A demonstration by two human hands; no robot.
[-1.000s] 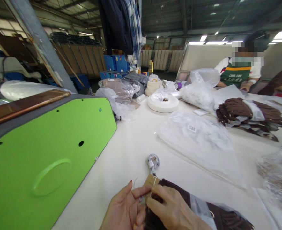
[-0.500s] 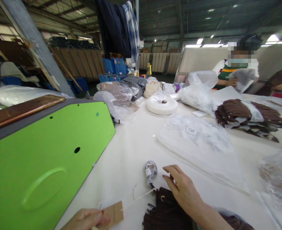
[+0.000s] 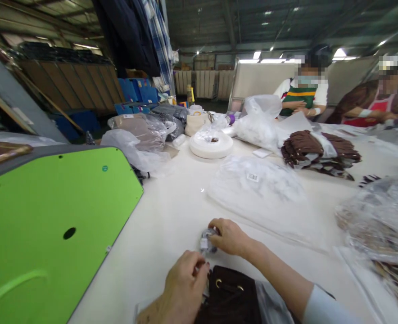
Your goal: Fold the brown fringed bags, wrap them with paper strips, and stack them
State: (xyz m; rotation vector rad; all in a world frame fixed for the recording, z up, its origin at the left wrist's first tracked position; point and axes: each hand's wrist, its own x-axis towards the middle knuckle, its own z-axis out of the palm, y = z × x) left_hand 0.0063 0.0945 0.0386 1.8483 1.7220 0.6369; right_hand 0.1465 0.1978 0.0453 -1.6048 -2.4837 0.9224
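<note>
The white table point(image 3: 172, 216) spread beneath and beyond the fingers of both hands. The green panel point(image 3: 87, 198) stood well to the left of the fingers. A clear plastic bag point(image 3: 263, 202) lay beyond and to the right of the right fingers; farther in that direction was a banded brown bundle point(image 3: 303, 146). Directly beyond the fingers, well apart from them, lay a white roll point(image 3: 210, 152). A dark brown fringed article point(image 3: 234, 299) lay just right of the left fingers; its near end was cut off, so its long axis could not be told. The left hand point(image 3: 185, 281) had its fingers pinched narrow at the article's left edge, their contents hidden. The right hand point(image 3: 231, 236), the nearer to the plastic-wrapped ring point(image 3: 205, 248), had its fingers curled narrowly on the ring's right side. The ring lay just beyond the left fingertips and, being round, showed no long axis. The bag's label point(image 3: 252, 177) bore illegible dark marks; the ring's small white tag point(image 3: 204, 243) showed no readable writing.
</note>
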